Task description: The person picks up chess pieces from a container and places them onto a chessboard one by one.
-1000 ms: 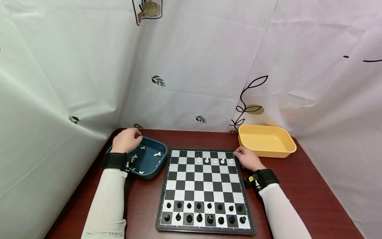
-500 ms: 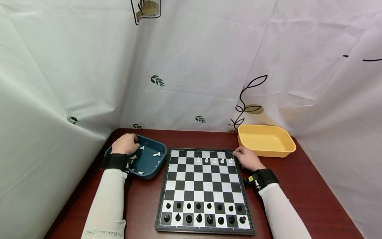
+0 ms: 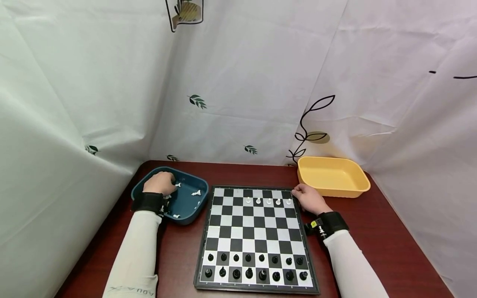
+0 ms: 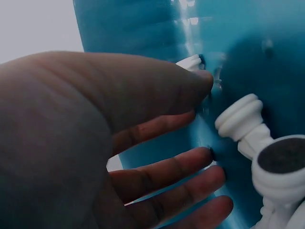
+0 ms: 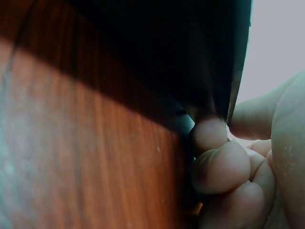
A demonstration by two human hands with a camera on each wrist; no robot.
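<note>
A: We steadied the chessboard (image 3: 256, 236) at its far right corner with our right hand (image 3: 309, 198), fingers curled on the edge. Our left hand (image 3: 159, 183) reached into the blue tray (image 3: 193, 207), far left.

B: Thumb on one white piece (image 4: 191, 62), fingers loose; better to pinch it squarely. Whether we gripped it, we couldn't tell; the palm hid the rest.
</note>
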